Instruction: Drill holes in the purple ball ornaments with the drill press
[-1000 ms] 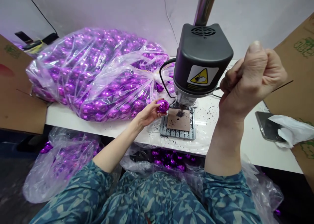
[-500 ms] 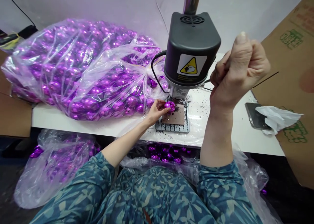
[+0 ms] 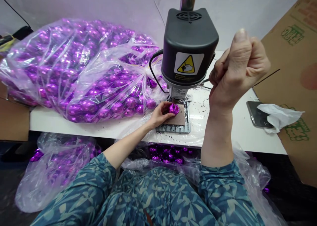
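My left hand point(image 3: 162, 113) pinches a shiny purple faceted ball point(image 3: 173, 109) between thumb and fingers. The ball sits over a brown board point(image 3: 178, 119) on the slotted metal base point(image 3: 170, 129) of a bench drill press. Just above the ball is the lower end of the black drill head point(image 3: 190, 41), and the bit tip is hard to make out. To the right of the head, my right hand point(image 3: 241, 67) is raised and closed in a fist. Whatever it grips is hidden by the fingers.
A big clear bag of purple balls point(image 3: 99, 71) fills the table's left side. Dark shavings lie around the base. On the right are a phone point(image 3: 259, 115), a crumpled tissue point(image 3: 279, 115) and a cardboard box point(image 3: 292, 74). More bagged balls point(image 3: 165, 155) lie below the table edge.
My left hand has shifted the ball slightly right and nearer, over the board beneath the drill head. The right fist stays beside the head. The whole view has shifted a little.
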